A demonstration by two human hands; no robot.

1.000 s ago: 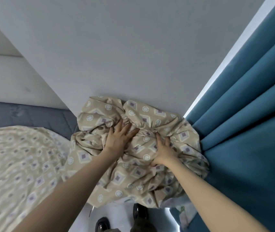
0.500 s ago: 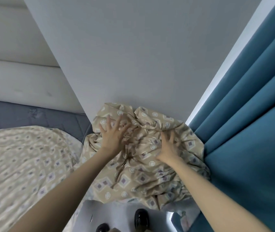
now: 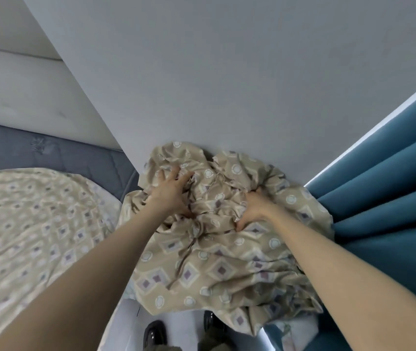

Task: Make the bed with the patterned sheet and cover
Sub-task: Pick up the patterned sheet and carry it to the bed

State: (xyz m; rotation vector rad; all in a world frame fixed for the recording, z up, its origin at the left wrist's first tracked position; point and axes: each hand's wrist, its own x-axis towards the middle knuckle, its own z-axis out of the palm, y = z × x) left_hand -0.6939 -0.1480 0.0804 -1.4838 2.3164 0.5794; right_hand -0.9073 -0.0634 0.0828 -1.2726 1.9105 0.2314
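Sheet (image 3: 37, 224) lies spread over the mattress (image 3: 49, 153), far left; a bare grey-blue strip of mattress shows beyond it. My left hand (image 3: 170, 196) is at centre, fingers spread and curled into the cover (image 3: 214, 262), gripping a fold. The cover is bunched in a heap against the wall (image 3: 201, 72), between bed and curtain. My right hand (image 3: 252, 211) has its fingers buried in the folds, clutching cloth. The 2 hands are near, not touching. Curtain (image 3: 392, 186) hangs at right, touching the cover's edge.
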